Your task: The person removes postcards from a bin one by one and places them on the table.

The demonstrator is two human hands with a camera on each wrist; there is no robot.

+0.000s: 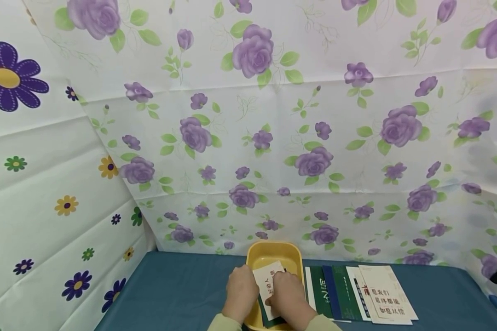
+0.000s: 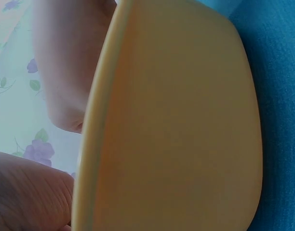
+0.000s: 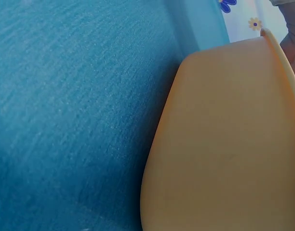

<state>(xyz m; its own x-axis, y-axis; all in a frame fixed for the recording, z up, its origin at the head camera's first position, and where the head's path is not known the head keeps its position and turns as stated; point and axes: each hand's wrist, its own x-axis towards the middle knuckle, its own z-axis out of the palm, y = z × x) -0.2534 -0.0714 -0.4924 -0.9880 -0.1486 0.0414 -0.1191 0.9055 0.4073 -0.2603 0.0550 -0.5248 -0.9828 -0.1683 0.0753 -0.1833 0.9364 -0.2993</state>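
Observation:
A yellow plastic basin (image 1: 253, 252) stands on the table, with a white card (image 1: 263, 286) bearing red characters inside. Under the card, a dark green edge (image 1: 263, 317) shows. My right hand (image 1: 290, 294) reaches over the basin's right side and grips the card, its thumb lying on the printed face. Over the left rim bends my left hand (image 1: 241, 292), close to the card's left edge. Its fingertips are hidden in the head view. In the left wrist view, part of the left hand (image 2: 29, 195) shows behind the basin wall (image 2: 181, 115), which hides what it touches.
Right of the basin lie overlapping cards: a green one (image 1: 320, 287), a dark blue strip (image 1: 331, 294) and white cards (image 1: 387, 287) with red characters. The blue-green table (image 1: 182, 294) meets a flowered cloth wall (image 1: 273, 161) behind and another at left.

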